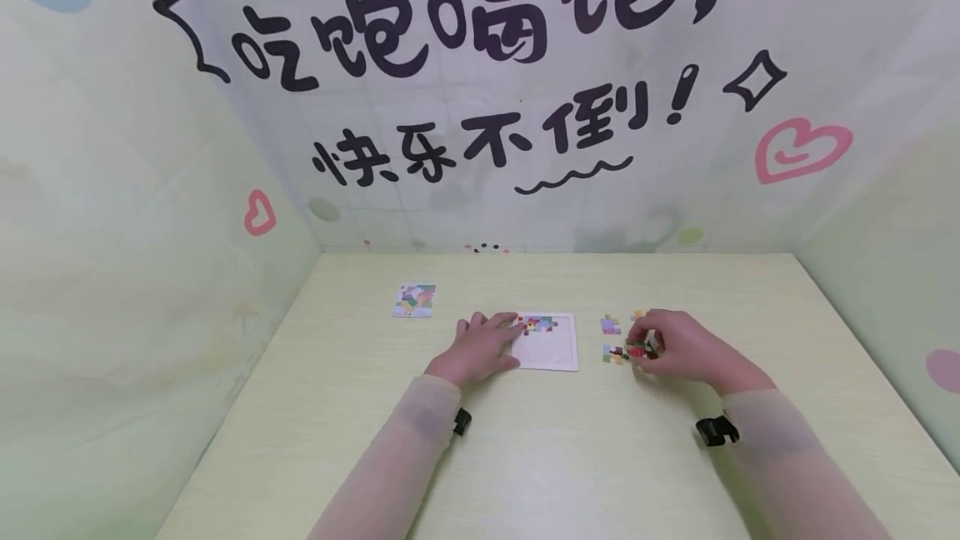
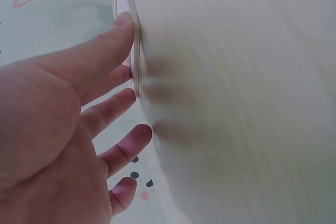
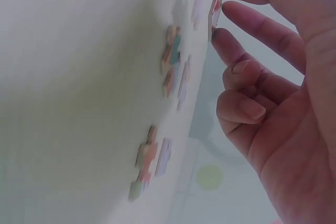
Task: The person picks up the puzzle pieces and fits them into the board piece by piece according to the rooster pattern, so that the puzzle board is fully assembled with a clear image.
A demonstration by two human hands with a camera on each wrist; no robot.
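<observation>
A white puzzle tray (image 1: 547, 353) lies flat on the table in the head view, with joined jigsaw pieces (image 1: 538, 323) along its upper left. At the tray's left side rests my left hand (image 1: 476, 348), its fingers and thumb spread and fairly straight. In the left wrist view, the thumb touches the tray edge (image 2: 135, 51). To the right of the tray, my right hand (image 1: 678, 346) pinches a jigsaw piece (image 3: 214, 11) between thumb and fingertips. The right wrist view shows that piece raised off the table, with the ring and little fingers curled in.
Loose jigsaw pieces (image 1: 611, 324) lie between the tray and my right hand, several more (image 3: 172, 59) beneath it. A small picture card (image 1: 415, 300) lies at the back left of the table (image 1: 562, 457). A printed backdrop (image 1: 465, 215) stands behind the table's rear edge.
</observation>
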